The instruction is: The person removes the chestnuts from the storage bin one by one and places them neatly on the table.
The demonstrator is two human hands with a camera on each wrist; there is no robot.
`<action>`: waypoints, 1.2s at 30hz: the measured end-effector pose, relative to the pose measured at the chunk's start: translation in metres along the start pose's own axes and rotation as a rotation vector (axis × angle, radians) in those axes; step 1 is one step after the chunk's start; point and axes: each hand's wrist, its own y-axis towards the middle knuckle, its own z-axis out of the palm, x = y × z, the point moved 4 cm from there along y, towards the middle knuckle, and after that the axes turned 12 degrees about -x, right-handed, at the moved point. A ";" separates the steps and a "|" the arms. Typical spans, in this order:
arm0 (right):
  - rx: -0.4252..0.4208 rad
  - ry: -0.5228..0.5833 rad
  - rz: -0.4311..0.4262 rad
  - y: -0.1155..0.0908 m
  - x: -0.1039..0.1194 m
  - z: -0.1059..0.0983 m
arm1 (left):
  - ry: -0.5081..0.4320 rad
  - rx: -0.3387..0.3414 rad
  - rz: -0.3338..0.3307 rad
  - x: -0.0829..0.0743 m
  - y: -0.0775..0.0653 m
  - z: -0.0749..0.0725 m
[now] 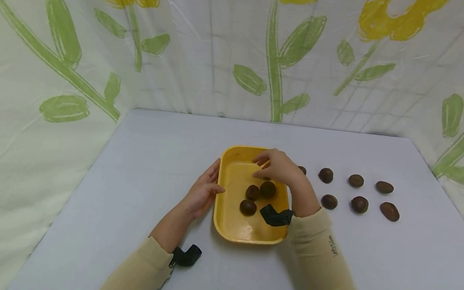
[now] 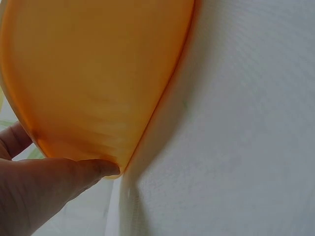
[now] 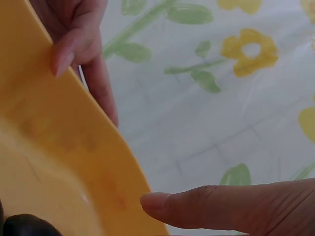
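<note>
In the head view a yellow rectangular tray (image 1: 220, 227) lies on the table with several dark brown, roundish, nut-like pieces (image 1: 248, 207) inside. My left hand (image 1: 202, 192) grips its left rim, thumb over the edge and fingers along the outer wall. The left wrist view shows that hand (image 2: 44, 184) against the tray's orange-looking wall (image 2: 98, 73). Over the tray's far right part, my right hand (image 1: 280, 168) hovers with loosely bent fingers, and no piece shows in them. It partly covers one brown piece in the tray. In the right wrist view one finger (image 3: 197, 209) appears near the rim.
Right of the tray, more brown pieces (image 1: 359, 204) lie in two rows on the white table (image 1: 134, 156); one is partly behind my right wrist. A white curtain with yellow flowers and green leaves (image 1: 274, 62) hangs behind the table's far edge.
</note>
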 end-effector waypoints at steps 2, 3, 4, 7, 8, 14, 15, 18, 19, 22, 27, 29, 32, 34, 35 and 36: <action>0.017 -0.014 -0.010 0.002 0.001 0.006 | -0.002 0.003 -0.002 0.000 0.000 0.000; 0.022 -0.018 -0.019 0.003 0.002 0.009 | -0.004 0.004 -0.003 0.000 0.000 0.000; 0.031 -0.022 -0.027 0.004 0.001 0.012 | -0.005 0.004 -0.004 0.000 0.000 0.000; 0.052 -0.059 -0.051 0.006 0.001 0.018 | -0.005 0.006 -0.003 -0.001 0.000 0.000; 0.056 -0.074 -0.057 0.006 0.001 0.020 | -0.003 0.006 -0.002 -0.001 0.000 0.000; 0.127 -0.201 -0.076 0.009 0.003 0.030 | 0.004 0.006 0.008 0.001 0.003 0.000; 0.148 -0.212 -0.077 0.008 0.003 0.033 | 0.006 0.008 0.010 0.001 0.003 0.000; 0.204 -0.219 -0.072 0.008 0.003 0.039 | 0.007 0.010 0.010 0.001 0.002 0.000; 0.221 -0.221 -0.072 0.008 0.003 0.041 | 0.006 0.010 0.009 0.001 0.002 0.000; 0.268 -0.222 -0.057 0.009 0.003 0.047 | 0.001 0.006 0.004 0.000 0.001 0.000; 0.321 -0.238 -0.033 0.009 0.002 0.054 | -0.003 0.008 -0.001 -0.001 0.001 0.000; 0.324 -0.253 -0.050 0.009 0.003 0.056 | -0.002 0.010 0.006 -0.002 0.001 0.000; 0.319 -0.270 -0.074 0.010 0.003 0.057 | -0.005 0.013 0.011 -0.002 0.001 0.000; 0.305 -0.269 -0.086 0.010 0.004 0.056 | -0.009 0.016 0.010 -0.001 0.001 0.000; 0.297 -0.260 -0.091 0.010 0.004 0.055 | -0.013 0.017 0.006 -0.001 0.000 0.000; 0.287 -0.251 -0.097 0.009 0.004 0.054 | -0.014 0.016 0.002 -0.001 0.000 0.000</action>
